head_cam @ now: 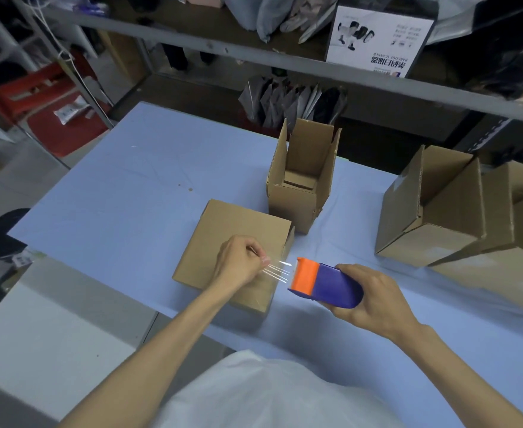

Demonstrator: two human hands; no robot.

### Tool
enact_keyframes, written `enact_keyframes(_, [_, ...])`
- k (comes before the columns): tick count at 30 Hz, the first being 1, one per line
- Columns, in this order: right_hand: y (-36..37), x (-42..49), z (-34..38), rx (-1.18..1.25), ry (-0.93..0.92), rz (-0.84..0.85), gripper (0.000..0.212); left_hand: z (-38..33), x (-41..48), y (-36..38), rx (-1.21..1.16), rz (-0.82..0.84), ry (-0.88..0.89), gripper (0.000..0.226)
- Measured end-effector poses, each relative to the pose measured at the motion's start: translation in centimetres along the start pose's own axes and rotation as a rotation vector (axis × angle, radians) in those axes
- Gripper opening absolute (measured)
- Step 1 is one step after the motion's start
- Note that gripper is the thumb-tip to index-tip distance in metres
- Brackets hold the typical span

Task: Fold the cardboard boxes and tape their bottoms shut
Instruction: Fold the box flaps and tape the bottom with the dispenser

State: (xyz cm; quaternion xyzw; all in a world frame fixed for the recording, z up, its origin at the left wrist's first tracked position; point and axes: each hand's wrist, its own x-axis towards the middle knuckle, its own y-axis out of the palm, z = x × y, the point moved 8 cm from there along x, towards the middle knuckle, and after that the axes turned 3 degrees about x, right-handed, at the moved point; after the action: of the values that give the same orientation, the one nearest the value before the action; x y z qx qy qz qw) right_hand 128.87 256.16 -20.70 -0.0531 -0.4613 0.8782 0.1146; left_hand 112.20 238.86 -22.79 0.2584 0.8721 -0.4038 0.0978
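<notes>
Your left hand (pixel 238 261) hovers over the box (pixel 223 230), fingers curled, thumb and fingertips pinching the free end of the clear tape (pixel 277 270). The tape runs in a short taut strip from that pinch to the orange mouth of the dispenser (pixel 325 284), just right of your left hand. Your right hand (pixel 374 301) grips the dispenser's blue body from behind, fingers wrapped under it and thumb on top, holding it above the table (pixel 130 186) and apart from the box.

The box lies directly under your left hand and wrist with its closed face up; its near right corner sits below the stretched tape. Whether the tape touches the cardboard yet, you cannot tell from here.

Beyond your left hand, past the far right corner of the box, an open box (pixel 297 193) stands upright with its top flaps raised and its inner bottom flaps folded down. It stands just beside the box; whether the two touch is unclear.

Beyond your right hand and farther to the right, a stack (pixel 439 220) of made-up boxes rests on the table, well apart from the dispenser.

Far ahead of both hands, a metal shelf (pixel 254 60) carries a white carton (pixel 377 38), and grey bags (pixel 285 100) stand below it. Far to the left of your left hand, off the table, sits a red crate (pixel 53 112).
</notes>
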Motion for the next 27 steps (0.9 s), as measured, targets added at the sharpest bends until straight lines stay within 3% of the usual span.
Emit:
enact_keyframes(8, [-1.6,-0.8,-1.8,-0.076,0.066,0.001,0.057,0.3,1.3,-1.5,0.13,-0.032,0.032,0.011])
enact_keyframes(12, [-0.9,-0.5,-2.0,-0.1,0.087,0.031,0.07,1.0,1.0,-0.3,0.128,-0.005,0.012,0.009])
enact_keyframes(15, [-1.5,-0.4,-2.2,-0.073,0.12,-0.019,0.067,1.7,0.8,-0.1,0.108,-0.008,-0.003,0.011])
enact_keyframes(22, [-0.5,-0.2,-2.5,-0.094,0.155,0.035,0.055,2.0,0.4,0.3,0.07,-0.031,0.048,0.022])
enact_keyframes(27, [-0.4,-0.2,-2.6,-0.075,0.158,0.055,0.058,2.0,0.4,0.1,0.068,-0.066,0.065,0.028])
